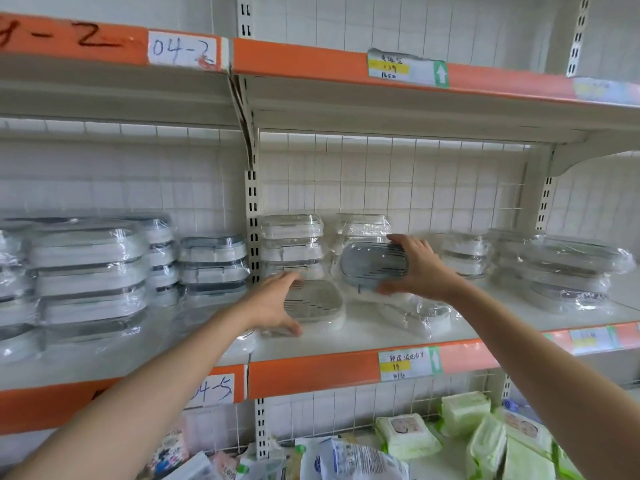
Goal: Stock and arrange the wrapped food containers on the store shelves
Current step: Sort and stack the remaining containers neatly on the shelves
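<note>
Two hands (pixel 273 303) (pixel 420 268) on wrapped containers (pixel 374 263) — film blurs edges

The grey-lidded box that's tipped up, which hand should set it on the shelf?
Probably the right hand: it already grips the tilted grey-lidded box above the shelf. The left hand is busy holding the flat white container.
</note>
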{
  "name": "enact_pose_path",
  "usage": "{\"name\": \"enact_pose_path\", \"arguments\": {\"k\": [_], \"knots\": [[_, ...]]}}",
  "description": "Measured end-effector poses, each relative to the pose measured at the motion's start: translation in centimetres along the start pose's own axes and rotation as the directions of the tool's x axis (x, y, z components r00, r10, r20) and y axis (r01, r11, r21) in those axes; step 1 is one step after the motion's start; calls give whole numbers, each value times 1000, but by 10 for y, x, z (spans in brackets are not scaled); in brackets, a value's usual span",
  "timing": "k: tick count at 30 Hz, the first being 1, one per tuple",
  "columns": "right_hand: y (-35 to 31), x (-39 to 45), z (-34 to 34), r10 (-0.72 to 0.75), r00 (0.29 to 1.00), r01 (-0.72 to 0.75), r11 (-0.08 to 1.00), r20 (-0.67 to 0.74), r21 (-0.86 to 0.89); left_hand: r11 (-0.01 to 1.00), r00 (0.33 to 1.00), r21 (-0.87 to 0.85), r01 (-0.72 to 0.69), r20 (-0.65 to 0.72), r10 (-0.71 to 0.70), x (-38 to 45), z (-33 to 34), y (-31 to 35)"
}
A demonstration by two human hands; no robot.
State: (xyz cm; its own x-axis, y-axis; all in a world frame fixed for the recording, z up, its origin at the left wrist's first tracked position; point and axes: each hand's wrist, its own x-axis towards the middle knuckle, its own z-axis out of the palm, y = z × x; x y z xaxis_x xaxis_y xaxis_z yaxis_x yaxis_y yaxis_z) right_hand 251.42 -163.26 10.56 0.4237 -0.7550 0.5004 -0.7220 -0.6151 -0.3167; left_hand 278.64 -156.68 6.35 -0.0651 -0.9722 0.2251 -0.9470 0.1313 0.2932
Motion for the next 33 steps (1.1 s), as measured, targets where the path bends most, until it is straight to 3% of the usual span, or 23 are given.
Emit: {"name": "enact_pose_path", "arguments": {"k": [2,5,8,12,16,18,21,30,33], "knots": [[-7,0,7,18,997,-28,989,72,142,998,996,-22,52,79,-51,-5,-3,-12],[-11,-3,24,113,958,-223,872,265,436,996,987,-24,81,140,-77,-12,-8,-28],[-2,-4,38,171,926,-284,903,337,322,997,986,-26,79,149,-74,-18,-13,-37],[18,-3,28,232,932,-220,973,279,-72,995,980,-14,101,172,-97,-20,-15,-41],[13,-2,24,160,905,-177,984,395,6,997,988,-65,29,151,-19,-17,-13,-43],[7,1,30,121,884,-102,993,451,-66,996,989,-89,16,147,-3,-15,-13,-44],[9,5,36,121,897,-70,988,425,-135,998,989,-69,5,151,6,-15,-11,-42],[18,5,52,162,896,-187,982,413,20,999,989,-28,23,144,-18,-21,-11,-31],[14,9,52,206,901,-153,975,382,-163,999,989,-6,40,140,-39,-25,-13,-37]]}}
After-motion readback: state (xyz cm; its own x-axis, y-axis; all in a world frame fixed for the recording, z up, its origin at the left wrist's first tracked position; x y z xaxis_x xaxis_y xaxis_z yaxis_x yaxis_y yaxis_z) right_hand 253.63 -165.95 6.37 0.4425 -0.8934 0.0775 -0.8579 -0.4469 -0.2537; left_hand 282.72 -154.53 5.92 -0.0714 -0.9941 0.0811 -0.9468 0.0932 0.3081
